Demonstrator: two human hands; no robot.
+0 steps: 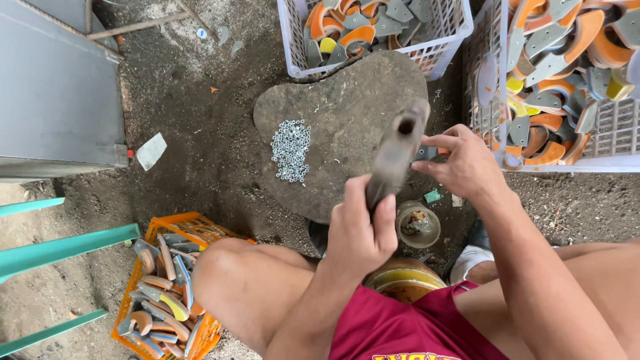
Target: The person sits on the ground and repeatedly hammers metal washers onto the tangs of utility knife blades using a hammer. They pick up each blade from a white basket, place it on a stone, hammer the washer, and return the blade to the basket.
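Head view: left hand (358, 230) fisted around a hammer (395, 155) over the stump (347, 120). Right hand (463, 163) pinches a small part, washers (291, 151) piled left.

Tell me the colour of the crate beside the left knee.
Orange crate, seen in the head view.

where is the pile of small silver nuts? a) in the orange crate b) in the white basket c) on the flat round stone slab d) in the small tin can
c, the pile of small silver nuts lies on the flat round stone slab, left of the hammer head.
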